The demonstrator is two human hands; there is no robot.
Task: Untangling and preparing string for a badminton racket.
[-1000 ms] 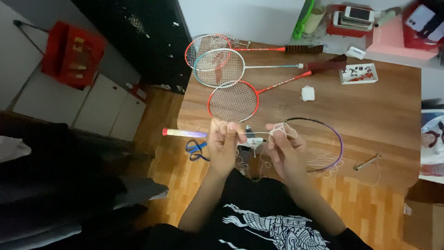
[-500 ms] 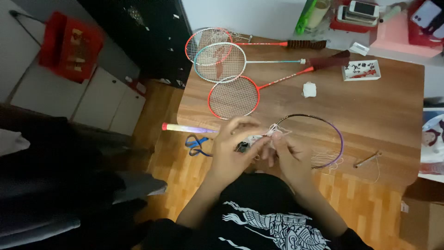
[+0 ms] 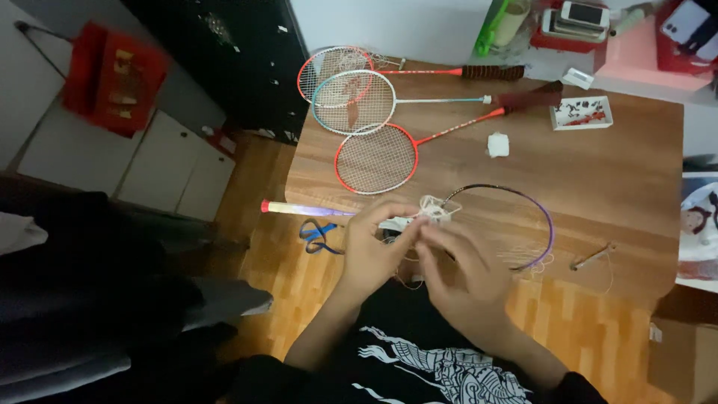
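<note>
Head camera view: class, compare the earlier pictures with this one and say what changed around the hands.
The left hand and right hand, a second ago apart, have closed together over the bundle of white string at the purple racket. The three strung rackets stayed put.

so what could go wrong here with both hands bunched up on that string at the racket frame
The left hand and right hand pinch a loose white string at the purple-framed racket, so the bundle could tangle or slip from the fingertips. That racket lies near the table's front edge with its handle overhanging, so a hard tug might drag it off. Blue scissors lie on the floor below; a foot could catch them.
</note>
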